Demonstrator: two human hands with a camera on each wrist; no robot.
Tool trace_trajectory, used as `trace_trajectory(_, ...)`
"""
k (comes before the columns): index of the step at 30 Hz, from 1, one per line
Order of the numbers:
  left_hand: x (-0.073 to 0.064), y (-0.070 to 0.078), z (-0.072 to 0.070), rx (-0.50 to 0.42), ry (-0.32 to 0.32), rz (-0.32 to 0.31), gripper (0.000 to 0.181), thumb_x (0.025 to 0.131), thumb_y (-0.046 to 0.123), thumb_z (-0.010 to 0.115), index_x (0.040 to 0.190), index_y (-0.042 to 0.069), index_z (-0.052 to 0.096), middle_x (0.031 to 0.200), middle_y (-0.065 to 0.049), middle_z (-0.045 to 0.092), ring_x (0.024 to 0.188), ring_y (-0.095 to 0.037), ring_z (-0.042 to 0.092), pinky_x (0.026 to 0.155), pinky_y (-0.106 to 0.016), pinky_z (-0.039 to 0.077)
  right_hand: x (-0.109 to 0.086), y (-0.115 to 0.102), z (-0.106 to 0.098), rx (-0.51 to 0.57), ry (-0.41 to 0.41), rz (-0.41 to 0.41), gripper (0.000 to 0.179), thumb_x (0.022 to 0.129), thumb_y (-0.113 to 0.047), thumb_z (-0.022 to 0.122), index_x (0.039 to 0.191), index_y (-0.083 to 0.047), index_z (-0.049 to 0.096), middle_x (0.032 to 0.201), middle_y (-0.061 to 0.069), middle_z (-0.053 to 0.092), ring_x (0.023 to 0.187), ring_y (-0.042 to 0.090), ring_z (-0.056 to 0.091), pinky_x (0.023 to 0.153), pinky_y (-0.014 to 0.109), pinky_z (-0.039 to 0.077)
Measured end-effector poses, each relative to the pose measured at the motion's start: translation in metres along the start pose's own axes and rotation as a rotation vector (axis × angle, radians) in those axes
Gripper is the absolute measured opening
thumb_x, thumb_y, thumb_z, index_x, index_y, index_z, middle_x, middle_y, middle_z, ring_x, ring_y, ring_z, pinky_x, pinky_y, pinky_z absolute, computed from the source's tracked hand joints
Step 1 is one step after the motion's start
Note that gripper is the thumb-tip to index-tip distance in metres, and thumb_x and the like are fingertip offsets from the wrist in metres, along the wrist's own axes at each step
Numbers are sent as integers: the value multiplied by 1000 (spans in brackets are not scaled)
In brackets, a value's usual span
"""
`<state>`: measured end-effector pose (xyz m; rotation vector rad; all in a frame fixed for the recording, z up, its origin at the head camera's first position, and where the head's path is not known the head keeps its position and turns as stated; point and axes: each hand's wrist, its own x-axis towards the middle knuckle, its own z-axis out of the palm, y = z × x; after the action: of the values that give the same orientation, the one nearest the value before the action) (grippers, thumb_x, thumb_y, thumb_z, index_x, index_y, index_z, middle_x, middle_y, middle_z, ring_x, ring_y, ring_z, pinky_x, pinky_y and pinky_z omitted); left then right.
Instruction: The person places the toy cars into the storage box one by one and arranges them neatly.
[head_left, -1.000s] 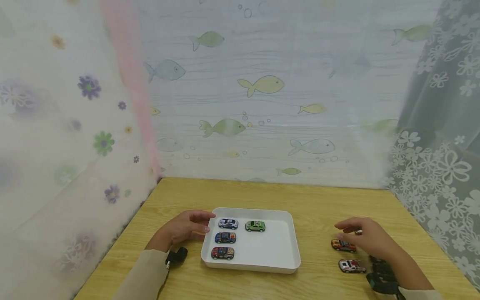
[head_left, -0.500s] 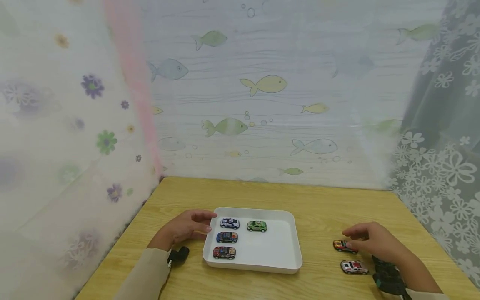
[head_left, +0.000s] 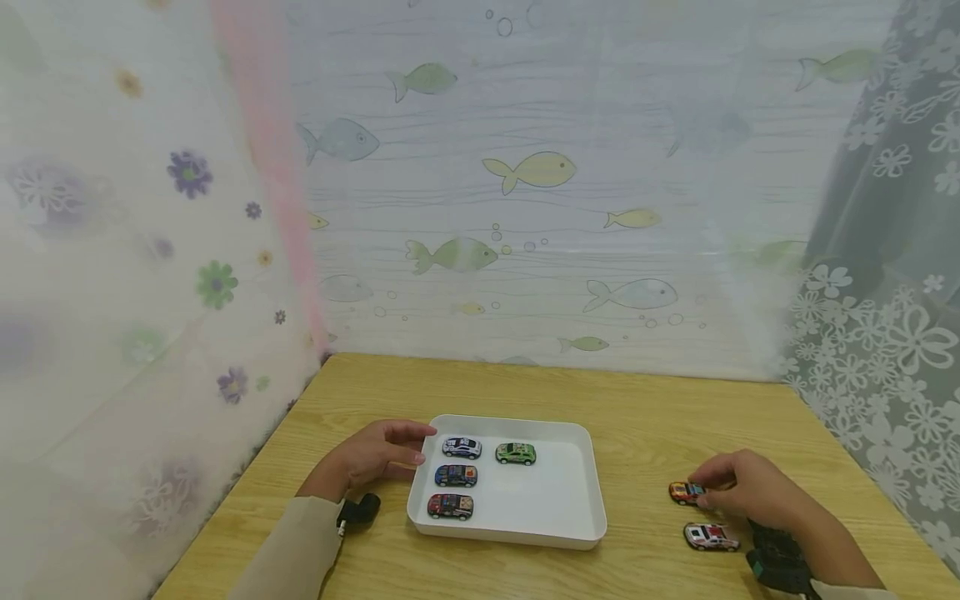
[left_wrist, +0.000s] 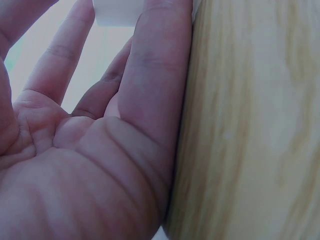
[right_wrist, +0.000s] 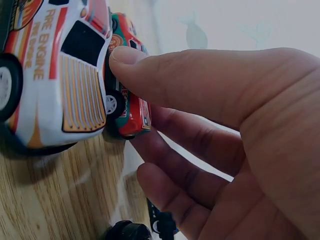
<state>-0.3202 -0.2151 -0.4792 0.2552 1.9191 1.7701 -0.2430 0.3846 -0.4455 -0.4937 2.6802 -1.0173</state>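
This is a small screened-off corner, in a home or elsewhere one cannot tell, its yellowish wood-grain counter (head_left: 637, 417) bordered by a pale fish-printed sheet (head_left: 540, 108) behind, a whitish purple-and-green-flowered sheet (head_left: 135, 275) at left and a grey white-flowered sheet (head_left: 877, 367) at right.

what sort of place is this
Probably a makeshift tabletop booth indoors, though the room beyond is hidden. The wood-grain table is backed by a fish-print sheet, with a flower-print sheet along the left side and a patterned sheet on the right.
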Motion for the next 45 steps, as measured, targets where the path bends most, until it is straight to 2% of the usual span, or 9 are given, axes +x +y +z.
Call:
trace_trajectory(11,1,-2,-1,-3,9,5,54,90,6,79,141,7,63,143,-13,60,122,-25,64,98,-45,60,2,-1,-1,-24,4,10,33,89,-26,82,115,-5,77,110,8,75,86,5,68,69,26,58)
trace_trajectory(19,1,-5,0,6,0,9,55,90,7,79,142,6,62,144,-14,59,121,-24,63,98,-45,59,0,-3,-4,-22,-20,16,34,91,-26,79,118,-5,75,112,8,75,88,5,68,70,26,58)
trace_trajectory(25,1,-4,0,16,-6,16,56,90,8,80,143,6,61,145,-14,57,122,-23,61,99,-45,59,3,-8,-8,-37,-2,14,36,89,-32,81,118,-9,76,113,8,75,90,3,68,71,26,58)
trace_trajectory(34,1,-3,1,14,-2,18,56,89,9,81,142,6,61,145,-15,58,122,-24,62,98,-45,59,14,-30,-3,-84,48,-31,33,90,-35,80,115,-14,78,110,1,75,90,6,68,73,25,58)
trace_trajectory(45,2,-3,0,19,5,8,55,90,8,79,142,7,62,146,-14,58,124,-25,62,98,-46,60,40,-62,7,-148,137,-104,28,90,-36,81,112,-19,79,103,-5,75,89,7,67,72,25,57)
